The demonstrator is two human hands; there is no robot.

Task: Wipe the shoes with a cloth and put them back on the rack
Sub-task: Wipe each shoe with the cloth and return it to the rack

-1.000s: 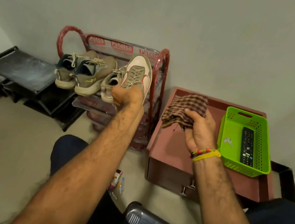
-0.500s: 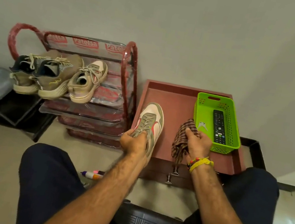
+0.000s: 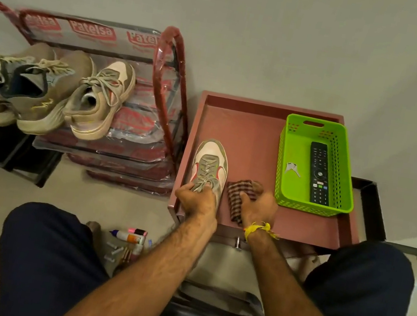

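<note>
- The sneaker (image 3: pixel 210 162) is sitting on the low reddish table (image 3: pixel 250 134), toe pointing away from me.
- My left hand (image 3: pixel 196 198) is gripping its heel end, fingers curled around it.
- My right hand (image 3: pixel 258 207) is pinching the checked cloth (image 3: pixel 237 193) just beside the sneaker.
- I think wiping is starting now.
- Next I am needing to rub the cloth over the sneaker, then return it to the shoe rack (image 3: pixel 167 67).

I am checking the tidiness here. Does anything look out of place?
Yes. Small items, a glue bottle and markers among them, lie scattered on the floor between the person's legs. On the rack, the white sneaker sits without its pair.
</note>
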